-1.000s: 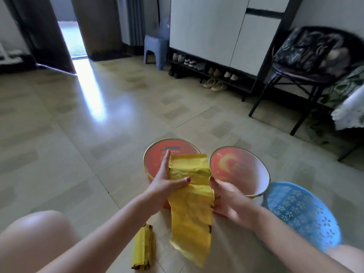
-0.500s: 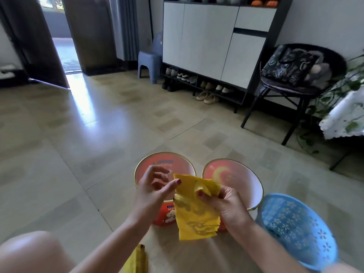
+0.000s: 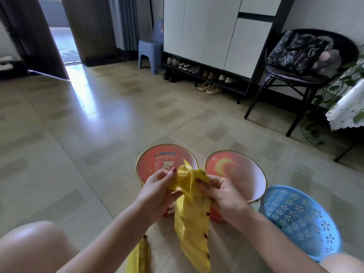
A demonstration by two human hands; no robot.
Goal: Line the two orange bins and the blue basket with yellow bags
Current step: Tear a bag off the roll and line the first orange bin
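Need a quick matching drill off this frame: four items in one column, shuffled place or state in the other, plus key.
Items:
1. yellow bag
2. blue basket
3. left orange bin
4. bag roll

States:
A. lying on the floor by the knee
B. cartoon cat printed inside
C. pinched at the top by both hands
D. farthest right, flower cutouts

Pairs: 1-C, 2-D, 3-B, 4-A

Thin, crinkled yellow plastic bag (image 3: 192,209); perforated blue plastic basket (image 3: 299,219); glossy orange bins (image 3: 155,164), gold metallic rims; shiny, smooth tiled floor (image 3: 82,123).
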